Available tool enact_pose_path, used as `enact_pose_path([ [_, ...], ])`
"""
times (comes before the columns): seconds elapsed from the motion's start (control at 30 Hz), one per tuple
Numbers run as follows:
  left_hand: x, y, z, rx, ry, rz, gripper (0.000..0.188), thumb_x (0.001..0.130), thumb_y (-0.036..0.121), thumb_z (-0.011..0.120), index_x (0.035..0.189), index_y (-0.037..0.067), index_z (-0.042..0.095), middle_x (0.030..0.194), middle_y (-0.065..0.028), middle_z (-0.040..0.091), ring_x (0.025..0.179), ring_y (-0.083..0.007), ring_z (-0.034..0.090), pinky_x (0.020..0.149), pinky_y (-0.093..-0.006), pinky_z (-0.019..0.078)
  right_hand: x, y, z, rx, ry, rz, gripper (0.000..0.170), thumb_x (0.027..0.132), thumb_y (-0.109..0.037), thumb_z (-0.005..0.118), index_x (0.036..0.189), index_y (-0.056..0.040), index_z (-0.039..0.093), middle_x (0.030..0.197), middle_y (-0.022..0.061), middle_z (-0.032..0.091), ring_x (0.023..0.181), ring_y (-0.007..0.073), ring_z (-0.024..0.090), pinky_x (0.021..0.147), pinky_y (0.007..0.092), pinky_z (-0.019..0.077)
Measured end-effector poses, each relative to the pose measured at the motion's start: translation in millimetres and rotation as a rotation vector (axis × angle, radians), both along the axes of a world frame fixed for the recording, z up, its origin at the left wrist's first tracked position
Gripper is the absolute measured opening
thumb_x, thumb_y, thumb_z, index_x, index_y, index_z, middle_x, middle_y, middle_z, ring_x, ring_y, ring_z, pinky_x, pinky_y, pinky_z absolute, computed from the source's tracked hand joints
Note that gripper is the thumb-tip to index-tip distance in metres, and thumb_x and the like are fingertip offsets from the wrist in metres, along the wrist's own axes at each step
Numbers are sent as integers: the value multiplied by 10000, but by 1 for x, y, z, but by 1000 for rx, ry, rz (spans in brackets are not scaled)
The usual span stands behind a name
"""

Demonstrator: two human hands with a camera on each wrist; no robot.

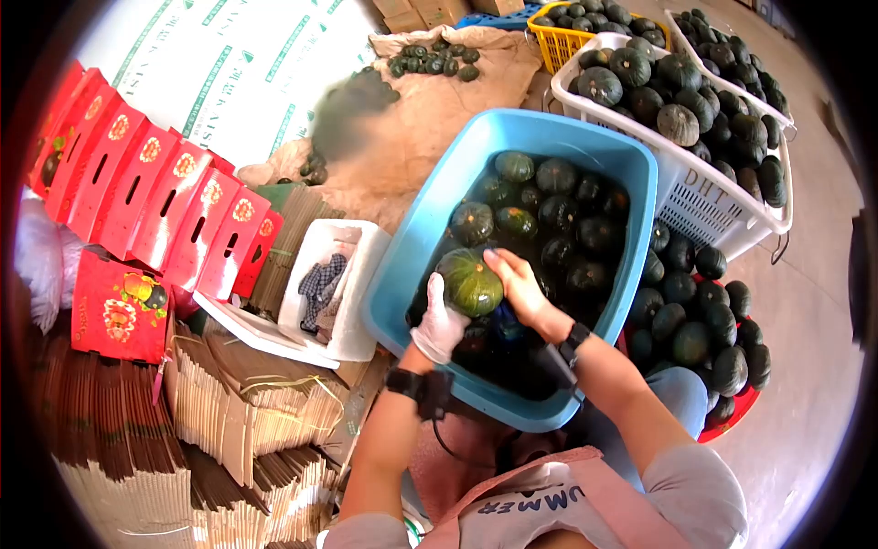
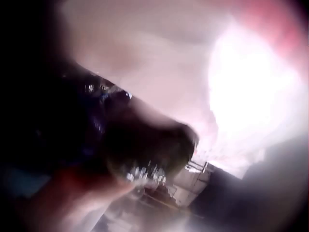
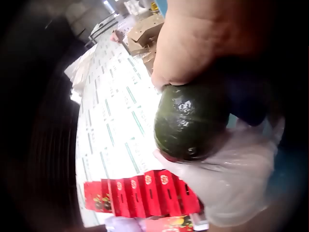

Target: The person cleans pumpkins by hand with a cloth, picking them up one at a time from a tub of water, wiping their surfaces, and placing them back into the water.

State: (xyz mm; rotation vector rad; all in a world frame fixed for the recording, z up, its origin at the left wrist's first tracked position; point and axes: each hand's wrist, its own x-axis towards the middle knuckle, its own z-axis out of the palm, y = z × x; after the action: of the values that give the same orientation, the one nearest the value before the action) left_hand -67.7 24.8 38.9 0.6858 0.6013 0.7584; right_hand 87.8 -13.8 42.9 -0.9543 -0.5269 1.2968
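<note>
Over the near part of a blue tub [image 1: 412, 215] of dark water, both hands hold a round, wet green pumpkin [image 1: 471, 282]. My left hand [image 1: 440, 329], in a thin whitish glove, grips its left and lower side, thumb up along it. The bare right hand [image 1: 521, 291] has its fingers against the upper right side. In the right wrist view the pumpkin [image 3: 190, 123] shows glossy between the right hand and the gloved left hand [image 3: 236, 179]. A dark blue soft-looking thing [image 1: 506, 322] is under the right palm; what it is I cannot tell. The left wrist view is dark and blurred.
Several dark green pumpkins [image 1: 558, 212] lie in the tub's water. Pumpkin-filled white baskets [image 1: 700, 188] and a yellow one [image 1: 551, 46] stand beyond; a red basin [image 1: 722, 428] is at right. Left are red cartons [image 1: 157, 201], a white foam box [image 1: 350, 316] and stacked cardboard [image 1: 215, 403].
</note>
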Motion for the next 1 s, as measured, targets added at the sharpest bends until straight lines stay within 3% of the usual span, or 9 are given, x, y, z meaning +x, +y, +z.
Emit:
enact_pose_path([
  [0.1,35,-14,17,-16,-229,349,345,903,396,541,1075,103,599,1070,-55,635,1021,-218,595,928,-366,464,-3,-5,-9,-10,-650,-46,369,991,-334,500,1074,1,631,943,139,685,947,194,646,807,310,486],
  [0.27,33,4,21,26,-171,488,252,874,309,575,982,86,616,931,-70,661,886,-227,639,815,-364,520,-25,-7,-31,143,-500,-39,487,1009,-297,435,1348,54,436,1339,251,509,1313,303,446,1075,339,335],
  [0.5,15,43,11,-215,-129,582,298,881,372,610,914,76,607,902,-79,652,776,-234,626,750,-384,539,-27,-14,-36,589,-825,126,406,942,-127,489,1310,45,493,1426,232,422,1404,365,283,1136,406,246],
  [0.63,0,47,-26,-270,-48,143,510,893,544,529,1084,78,607,1061,-137,643,949,-299,620,906,-451,495,-23,-10,-24,721,-1057,121,336,936,-98,496,1237,42,544,1387,237,443,1379,446,282,1146,468,218],
  [0.7,14,50,-71,54,-198,17,427,984,439,413,1231,115,540,1198,-106,574,1105,-235,553,986,-378,444,-19,-1,-25,733,-1116,-102,309,942,-111,482,1197,40,568,1315,225,505,1319,448,368,1129,476,252],
  [0.77,42,23,-63,156,45,261,373,997,382,409,1096,83,609,1046,-51,629,961,-164,611,862,-316,503,-7,3,-30,603,-913,-97,319,947,-137,468,1183,43,584,1218,218,565,1302,422,404,1102,461,302],
  [0.83,43,9,-53,247,138,230,328,1021,329,398,1213,99,531,1165,-38,565,1087,-156,542,952,-303,447,2,5,-30,528,-896,-114,336,940,-162,465,1172,43,596,1141,188,620,1204,348,520,1043,405,382],
  [0.93,44,-12,-13,802,603,211,308,957,341,545,1082,60,573,992,-111,586,963,-237,553,877,-362,434,7,10,-35,11,359,114,314,939,-213,470,1108,-9,639,1045,119,675,897,203,642,862,304,496],
  [1.0,47,-22,11,1031,704,291,294,954,322,545,1091,64,580,1018,-152,573,985,-299,537,889,-382,433,6,11,-33,-9,629,160,309,947,-263,477,1023,-19,651,927,115,687,817,221,648,792,323,524],
])
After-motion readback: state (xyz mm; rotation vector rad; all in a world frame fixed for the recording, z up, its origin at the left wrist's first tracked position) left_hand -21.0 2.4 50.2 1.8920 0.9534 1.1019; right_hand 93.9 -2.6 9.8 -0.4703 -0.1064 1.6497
